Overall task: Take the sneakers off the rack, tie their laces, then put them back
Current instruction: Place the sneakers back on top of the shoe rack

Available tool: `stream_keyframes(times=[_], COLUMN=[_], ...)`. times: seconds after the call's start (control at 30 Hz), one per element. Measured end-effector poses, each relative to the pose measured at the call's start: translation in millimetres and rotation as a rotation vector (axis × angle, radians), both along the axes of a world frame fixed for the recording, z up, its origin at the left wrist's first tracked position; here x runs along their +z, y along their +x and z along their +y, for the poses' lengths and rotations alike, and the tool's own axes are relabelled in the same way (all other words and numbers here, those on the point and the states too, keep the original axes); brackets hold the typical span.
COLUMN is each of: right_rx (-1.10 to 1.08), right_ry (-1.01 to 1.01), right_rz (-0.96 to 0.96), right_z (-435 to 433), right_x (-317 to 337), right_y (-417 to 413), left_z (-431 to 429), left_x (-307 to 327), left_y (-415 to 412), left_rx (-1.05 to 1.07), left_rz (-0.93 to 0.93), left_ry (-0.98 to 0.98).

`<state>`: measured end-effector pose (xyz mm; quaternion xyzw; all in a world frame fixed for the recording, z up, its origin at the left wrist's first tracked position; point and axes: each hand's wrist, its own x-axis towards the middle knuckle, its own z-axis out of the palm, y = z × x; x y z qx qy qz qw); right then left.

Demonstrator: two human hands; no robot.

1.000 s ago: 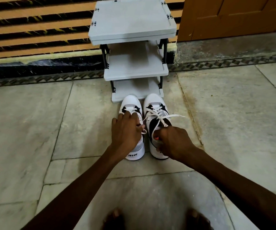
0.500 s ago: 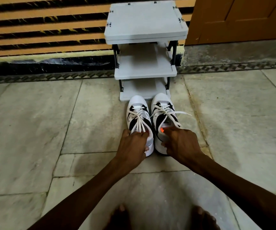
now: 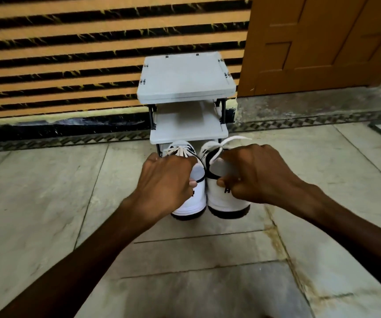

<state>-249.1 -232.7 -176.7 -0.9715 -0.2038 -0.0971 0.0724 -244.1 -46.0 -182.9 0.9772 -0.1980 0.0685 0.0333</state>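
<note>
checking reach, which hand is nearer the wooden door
Right. The right hand grips the right sneaker below the orange-brown wooden door; the left hand is farther left.

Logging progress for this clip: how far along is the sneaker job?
Done: laces look tied on both sneakers. In hand: left hand grips the left sneaker, right hand the right sneaker, by the heels, toes toward the rack. Left: setting them on a shelf; those in view are bare.
</note>
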Motion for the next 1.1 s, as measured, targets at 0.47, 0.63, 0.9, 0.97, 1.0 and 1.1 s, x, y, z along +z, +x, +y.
stream_keyframes(times=[0.47, 0.63, 0.9, 0.97, 1.0, 1.1], right_rx=[0.173, 0.19, 0.139, 0.087, 0.069, 0.031], right_ry=[0.028, 0.035, -0.013, -0.001, 0.009, 0.034], right_rz=[-0.162, -0.314, -0.495, -0.441, -0.424, -0.373], right_z=[-1.3, 9.1, 25.5, 26.3, 26.6, 29.4], right_x=[152.5, 185.3, 188.2, 178.1, 171.8, 149.2], right_y=[-32.9, -21.5, 54.8, 82.8, 96.8, 131.5], left_z=[22.8, 25.2, 22.8, 22.0, 20.8, 17.2], left_x=[158.1, 195.4, 198.0, 184.9, 177.4, 153.0], left_y=[-54.7, -38.5, 45.5, 73.3, 86.9, 120.3], left_rx=[-0.064, -0.016, 0.019, 0.045, 0.06, 0.09], left_rz=[-0.318, -0.399, -0.444, -0.418, -0.415, -0.377], left_ry=[0.104, 0.068, -0.05, -0.092, -0.111, -0.145])
